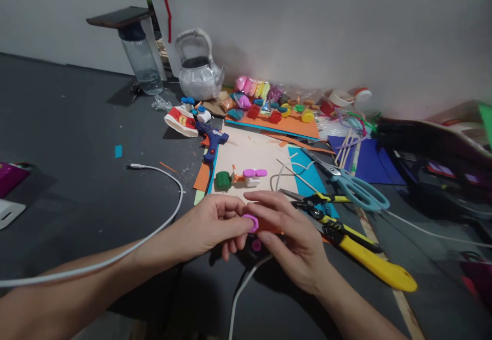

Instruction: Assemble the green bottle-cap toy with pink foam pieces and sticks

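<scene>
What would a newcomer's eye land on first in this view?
Probably the bright pink piece at front centre, pinched in the left hand with the right hand close beside it. Next, the big yellow handle and blue-handled scissors on the right. Farther back, left of centre, stands the silver kettle.

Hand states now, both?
Left hand: closed, pinching a pink piece.
Right hand: open, fingers loosely curved; contact with the pink piece unclear.
</scene>
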Available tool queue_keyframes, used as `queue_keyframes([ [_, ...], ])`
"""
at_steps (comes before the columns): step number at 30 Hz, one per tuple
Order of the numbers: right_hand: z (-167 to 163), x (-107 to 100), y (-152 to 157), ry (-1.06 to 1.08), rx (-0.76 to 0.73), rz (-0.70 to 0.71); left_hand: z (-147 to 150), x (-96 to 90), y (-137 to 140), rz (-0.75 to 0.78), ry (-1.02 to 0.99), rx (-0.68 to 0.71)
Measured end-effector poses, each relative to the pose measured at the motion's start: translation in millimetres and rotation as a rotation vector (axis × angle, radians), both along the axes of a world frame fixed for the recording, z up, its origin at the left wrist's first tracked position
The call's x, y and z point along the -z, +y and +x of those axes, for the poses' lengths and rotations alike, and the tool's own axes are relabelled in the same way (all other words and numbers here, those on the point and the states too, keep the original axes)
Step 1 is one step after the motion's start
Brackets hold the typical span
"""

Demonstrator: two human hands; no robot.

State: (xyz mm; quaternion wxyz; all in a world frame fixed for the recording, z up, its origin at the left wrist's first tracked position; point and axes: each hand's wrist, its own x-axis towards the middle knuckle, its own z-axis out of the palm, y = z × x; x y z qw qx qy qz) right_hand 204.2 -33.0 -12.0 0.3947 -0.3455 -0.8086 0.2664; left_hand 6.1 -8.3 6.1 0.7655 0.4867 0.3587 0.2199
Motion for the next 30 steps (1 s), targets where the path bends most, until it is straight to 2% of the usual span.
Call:
queue_keyframes([
  [3,-0.7,1.4,-0.9,-0.073,0.014,0.144,0.0,1.0,-1.3,0.002,-0.038,-0.02],
  [6,-0.8,2.5,-1.7,-0.106,0.029,0.202,0.1,1.7,-1.8,0.008,-0.055,-0.021],
  [17,-4.2,4.2,-5.7,-0.163,0.083,0.172,2.2,1.7,-1.7,-0.03,-0.089,-0.068],
  [30,-8.2,5.8,-3.2,-0.254,0.077,0.294,2.4,4.2,-1.5,0.038,-0.064,-0.065],
])
